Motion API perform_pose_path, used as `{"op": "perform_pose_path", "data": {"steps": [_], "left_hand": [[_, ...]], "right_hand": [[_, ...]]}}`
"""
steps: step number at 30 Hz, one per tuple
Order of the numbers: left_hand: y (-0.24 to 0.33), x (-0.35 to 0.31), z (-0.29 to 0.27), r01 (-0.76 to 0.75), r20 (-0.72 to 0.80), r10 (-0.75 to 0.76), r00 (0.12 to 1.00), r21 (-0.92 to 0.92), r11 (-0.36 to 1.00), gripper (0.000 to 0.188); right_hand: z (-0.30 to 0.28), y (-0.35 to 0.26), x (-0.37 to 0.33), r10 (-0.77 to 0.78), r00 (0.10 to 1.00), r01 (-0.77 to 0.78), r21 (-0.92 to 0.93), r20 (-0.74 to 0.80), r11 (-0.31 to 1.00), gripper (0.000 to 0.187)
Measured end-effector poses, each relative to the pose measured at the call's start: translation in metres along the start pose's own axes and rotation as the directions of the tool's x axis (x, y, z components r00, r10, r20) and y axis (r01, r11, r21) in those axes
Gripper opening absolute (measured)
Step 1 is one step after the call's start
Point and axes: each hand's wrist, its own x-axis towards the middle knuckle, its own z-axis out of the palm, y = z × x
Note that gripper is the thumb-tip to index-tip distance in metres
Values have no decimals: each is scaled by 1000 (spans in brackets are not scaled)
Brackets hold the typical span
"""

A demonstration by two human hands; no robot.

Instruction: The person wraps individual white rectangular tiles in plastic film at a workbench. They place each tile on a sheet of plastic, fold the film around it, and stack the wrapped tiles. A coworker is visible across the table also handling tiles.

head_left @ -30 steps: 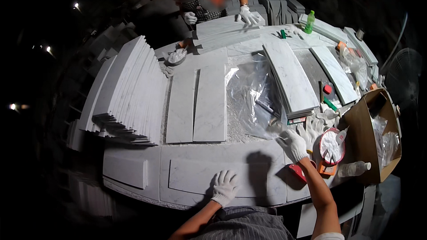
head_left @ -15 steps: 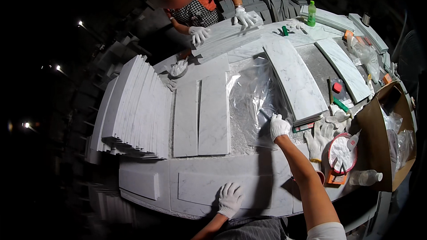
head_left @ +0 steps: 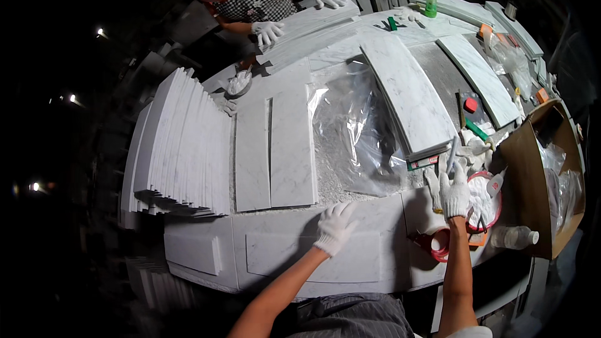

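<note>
My left hand (head_left: 337, 228), in a white knit glove, lies open with fingers spread at the far edge of a flat white marble slab (head_left: 300, 253). At the right, my gloved right hand (head_left: 455, 195) is closed around a thin grey stick-like tool (head_left: 452, 149) that points up and away; its exact kind is unclear. That hand is over a spare white glove (head_left: 433, 189) and beside a red-rimmed bowl of white powder (head_left: 481, 203). A clear plastic sheet (head_left: 360, 131) lies between the two hands' far side and the stacked slabs (head_left: 410, 97).
A co-worker's gloved hands (head_left: 268, 33) rest on a slab stack across the table. Upright slabs (head_left: 181, 150) stand at the left. At the right are a cardboard box (head_left: 523, 169), a clear bottle (head_left: 513, 237), a red tape roll (head_left: 440, 244) and a green bottle (head_left: 431, 1).
My right hand has moved right, off the plastic sheet to the powder bowl, still with the grey tool. My left hand has slid forward on the slab. The view has shifted slightly.
</note>
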Motion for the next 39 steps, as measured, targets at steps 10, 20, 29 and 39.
{"op": "perform_pose_path", "data": {"steps": [10, 20, 29, 39], "left_hand": [[1, 117, 40, -99, 367, 26, 930, 179, 979, 79], [14, 129, -20, 194, 94, -175, 980, -259, 946, 21], [60, 75, -46, -236, -218, 220, 951, -48, 971, 22], [61, 19, -60, -184, 202, 210, 957, -141, 973, 25]], "right_hand": [[-4, -34, -48, -12, 995, -27, 380, 102, 925, 55], [39, -47, -104, -66, 743, -421, 541, 666, 729, 45], [89, -69, -90, -30, 624, -772, 611, 781, -176, 26], [96, -31, -92, 239, 769, -595, 801, 593, -71, 26]]}}
